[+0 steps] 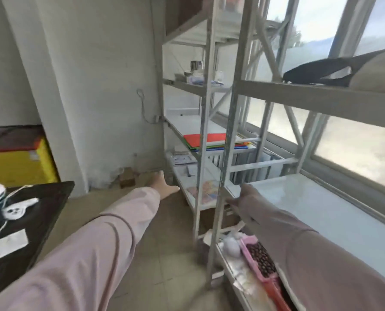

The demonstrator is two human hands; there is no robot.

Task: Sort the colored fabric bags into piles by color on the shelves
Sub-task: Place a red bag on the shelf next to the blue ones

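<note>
A flat stack of colored fabric bags [204, 139], red on top with green, yellow and blue edges below, lies on the middle board of the far metal shelf unit [206, 90]. A beige bag with black handles [376, 74] lies on the upper board of the near shelf unit [310, 92] at the right. My left hand [163, 185] reaches forward over the floor, fingers straight and empty, short of the far shelf. My right arm stretches toward the near shelf's post [228, 153]; the pink sleeve covers the right hand [236, 198], so its fingers do not show.
A white shelf board [310, 205] runs under my right arm, along the window. Below it stands a pink basket [257, 254] with dark contents. A black table [30, 221] with white items is at the left, with a yellow box [19, 164] behind it. Cardboard pieces [127, 178] lie by the wall.
</note>
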